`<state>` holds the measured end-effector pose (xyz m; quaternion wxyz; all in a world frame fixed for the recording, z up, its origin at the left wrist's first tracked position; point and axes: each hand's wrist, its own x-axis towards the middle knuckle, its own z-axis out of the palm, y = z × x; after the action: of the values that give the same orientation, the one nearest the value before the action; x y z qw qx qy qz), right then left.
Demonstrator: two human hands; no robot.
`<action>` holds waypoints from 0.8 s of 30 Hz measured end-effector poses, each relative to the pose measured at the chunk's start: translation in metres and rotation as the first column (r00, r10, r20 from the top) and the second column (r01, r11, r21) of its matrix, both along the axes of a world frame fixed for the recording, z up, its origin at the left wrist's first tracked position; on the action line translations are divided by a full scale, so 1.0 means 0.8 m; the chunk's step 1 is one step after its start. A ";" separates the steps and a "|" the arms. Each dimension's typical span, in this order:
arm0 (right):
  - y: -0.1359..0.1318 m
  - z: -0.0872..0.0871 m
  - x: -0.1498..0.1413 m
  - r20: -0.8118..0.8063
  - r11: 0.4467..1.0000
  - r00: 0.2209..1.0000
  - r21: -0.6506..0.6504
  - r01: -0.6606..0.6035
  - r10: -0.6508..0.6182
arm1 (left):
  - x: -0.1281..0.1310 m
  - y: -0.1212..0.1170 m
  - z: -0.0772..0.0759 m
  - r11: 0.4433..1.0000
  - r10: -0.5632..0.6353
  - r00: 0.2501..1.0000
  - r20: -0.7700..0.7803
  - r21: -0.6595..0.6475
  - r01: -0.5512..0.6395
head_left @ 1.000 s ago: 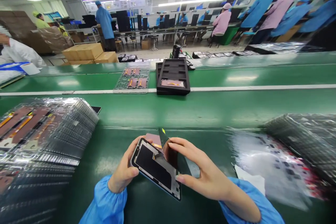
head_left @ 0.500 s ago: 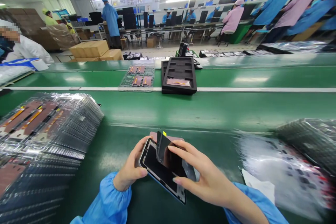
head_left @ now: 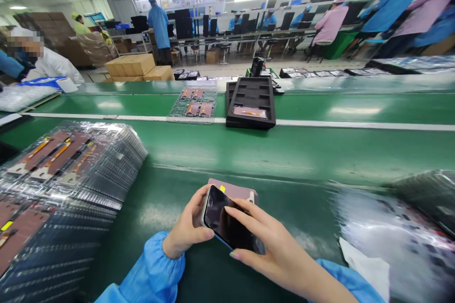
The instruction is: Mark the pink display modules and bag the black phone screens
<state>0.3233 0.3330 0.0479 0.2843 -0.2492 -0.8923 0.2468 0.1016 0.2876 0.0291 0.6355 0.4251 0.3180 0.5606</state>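
A smartphone [head_left: 229,222] is tilted between my hands over the dark green work surface, its black screen lying over the body. My left hand [head_left: 190,225] grips the phone's upper left end, thumb on the near edge and fingers round the far side. My right hand [head_left: 265,239] spans the other end: fingertips rest on the glass and far side, the thumb on the near edge. Whether the screen sits fully flush cannot be made out. Behind the phone lies a mauve screen panel [head_left: 232,186] with a yellow tab, partly covered by the phone and right fingers.
At left stands a tall stack of clear trays [head_left: 124,165] with mauve panels. Another clear tray [head_left: 174,112] and black foam trays [head_left: 272,104] sit across the green belt. Clear plastic trays [head_left: 384,227] and a white paper [head_left: 369,265] lie right. Co-workers are beyond.
The screen, raised at an angle above the phone body before, now lies down over it. My right hand has lowered with it. The camera view has shifted slightly left.
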 end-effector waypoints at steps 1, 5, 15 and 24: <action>-0.001 -0.002 -0.002 0.009 1.000 1.000 0.006 0.003 -0.003 | 0.000 0.000 -0.001 1.000 0.000 1.000 0.005 -0.009 0.000; -0.001 -0.006 -0.003 0.038 1.000 0.999 0.018 0.002 -0.002 | 0.000 0.000 -0.002 1.000 0.016 1.000 0.011 -0.015 -0.016; -0.004 -0.007 -0.001 0.058 0.999 0.998 0.043 0.006 -0.009 | 0.000 0.001 -0.005 1.000 0.019 1.000 0.003 0.015 -0.019; -0.002 -0.009 -0.003 0.079 0.996 0.997 0.085 0.003 -0.009 | 0.000 0.001 -0.002 0.999 0.035 0.999 -0.010 0.019 -0.035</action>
<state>0.3209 0.3310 0.0407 0.2597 -0.2491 -0.9118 0.1978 0.1012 0.2885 0.0276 0.6200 0.4283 0.3235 0.5723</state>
